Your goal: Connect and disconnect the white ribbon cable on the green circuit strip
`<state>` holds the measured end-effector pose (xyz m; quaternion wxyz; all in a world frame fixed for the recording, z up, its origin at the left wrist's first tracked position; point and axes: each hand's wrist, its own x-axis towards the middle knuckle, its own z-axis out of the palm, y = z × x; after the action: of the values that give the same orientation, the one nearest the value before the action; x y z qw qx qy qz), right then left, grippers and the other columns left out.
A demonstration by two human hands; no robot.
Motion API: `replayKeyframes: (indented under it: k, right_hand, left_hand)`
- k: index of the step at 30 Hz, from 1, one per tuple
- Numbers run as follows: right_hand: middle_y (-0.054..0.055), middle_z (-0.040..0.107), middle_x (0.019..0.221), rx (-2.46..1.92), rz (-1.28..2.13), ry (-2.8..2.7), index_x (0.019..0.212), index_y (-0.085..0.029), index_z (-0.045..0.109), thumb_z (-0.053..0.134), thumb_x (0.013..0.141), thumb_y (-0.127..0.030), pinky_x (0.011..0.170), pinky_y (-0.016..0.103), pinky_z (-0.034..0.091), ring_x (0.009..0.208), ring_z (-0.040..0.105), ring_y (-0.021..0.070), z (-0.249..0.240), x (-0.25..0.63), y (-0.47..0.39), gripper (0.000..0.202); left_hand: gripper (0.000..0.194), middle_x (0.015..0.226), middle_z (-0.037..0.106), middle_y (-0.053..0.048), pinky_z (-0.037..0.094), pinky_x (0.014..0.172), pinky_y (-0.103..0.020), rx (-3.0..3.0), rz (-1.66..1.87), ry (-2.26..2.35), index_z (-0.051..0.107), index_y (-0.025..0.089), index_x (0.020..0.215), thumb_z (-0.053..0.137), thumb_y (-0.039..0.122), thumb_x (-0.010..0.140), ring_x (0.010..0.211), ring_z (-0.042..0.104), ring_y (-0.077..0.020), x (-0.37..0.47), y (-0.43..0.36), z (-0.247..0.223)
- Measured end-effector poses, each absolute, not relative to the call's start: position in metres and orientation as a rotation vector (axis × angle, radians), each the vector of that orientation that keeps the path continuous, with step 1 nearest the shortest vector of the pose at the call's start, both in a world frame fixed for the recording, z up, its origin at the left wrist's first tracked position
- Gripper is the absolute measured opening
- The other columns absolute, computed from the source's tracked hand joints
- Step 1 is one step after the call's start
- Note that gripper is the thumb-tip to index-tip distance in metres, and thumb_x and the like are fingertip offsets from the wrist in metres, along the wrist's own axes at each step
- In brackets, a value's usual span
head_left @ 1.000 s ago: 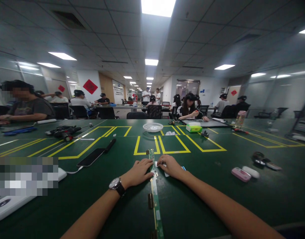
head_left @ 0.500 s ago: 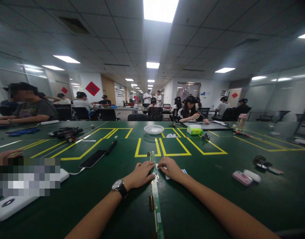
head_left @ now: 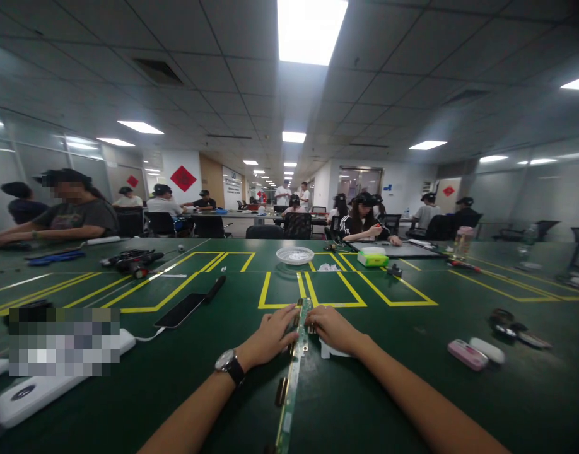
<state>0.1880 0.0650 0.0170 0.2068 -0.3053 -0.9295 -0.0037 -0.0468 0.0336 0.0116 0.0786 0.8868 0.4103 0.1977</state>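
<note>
A long, narrow circuit board (head_left: 293, 380) lies on the green surface (head_left: 388, 397), running from the near edge toward the middle, its far end leaning slightly right. The left hand (head_left: 271, 336) is open, palm down, its fingers and thumb resting on the left side of the board near the far end. The right hand (head_left: 335, 330) has its fingers curled in at the opposite side of that end; whether they grip anything cannot be told. A white piece (head_left: 331, 352) lies partly beneath the right hand.

Toward the left edge are a black phone (head_left: 181, 311) and a white device (head_left: 62, 386). A white plate (head_left: 294, 255) and a green tissue pack (head_left: 372, 256) sit nearer the far edge. A pink case (head_left: 467, 354) lies toward the right edge.
</note>
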Motion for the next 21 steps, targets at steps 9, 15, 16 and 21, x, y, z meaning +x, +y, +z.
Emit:
replayKeyframes:
  k: [9,15,16,21]
  right_hand:
    - [0.012,0.065,0.103,-1.808,-0.362,-2.152,0.096,-0.019,0.069,0.045,0.086,-0.017,0.09,0.04,0.031,0.105,0.052,0.0258,0.008,0.26,0.108,0.026]
    - [0.013,0.06,0.117,-2.086,-0.37,-1.98,0.107,-0.02,0.065,0.037,0.089,-0.02,0.096,0.048,0.024,0.114,0.048,0.0271,-0.003,0.296,0.122,0.033]
    - [0.012,0.059,0.119,-2.081,-0.369,-1.989,0.109,-0.021,0.065,0.036,0.089,-0.02,0.098,0.05,0.023,0.116,0.046,0.0275,-0.005,0.296,0.123,0.034]
    - [0.008,0.055,0.13,-2.06,-0.306,-2.037,0.121,-0.028,0.059,0.035,0.089,-0.02,0.102,0.06,0.014,0.128,0.037,0.0313,-0.013,0.295,0.128,0.041]
  left_hand:
    - [0.046,0.146,0.035,-0.006,0.027,0.104,-0.042,2.712,0.628,1.321,0.033,0.029,0.139,0.04,0.04,0.095,0.132,0.032,-0.0227,-0.055,0.034,0.016]
    - [0.046,0.144,0.038,-0.006,0.028,0.103,-0.041,2.749,0.594,1.302,0.035,0.028,0.138,0.041,0.039,0.094,0.131,0.033,-0.0234,-0.05,0.03,0.018]
    - [0.045,0.144,0.038,-0.006,0.028,0.103,-0.041,2.755,0.599,1.302,0.035,0.028,0.138,0.041,0.039,0.094,0.131,0.033,-0.0232,-0.05,0.029,0.018]
    - [0.046,0.142,0.04,-0.004,0.029,0.101,-0.039,2.755,0.629,1.312,0.033,0.031,0.139,0.042,0.038,0.094,0.129,0.035,-0.0228,-0.048,0.028,0.019]
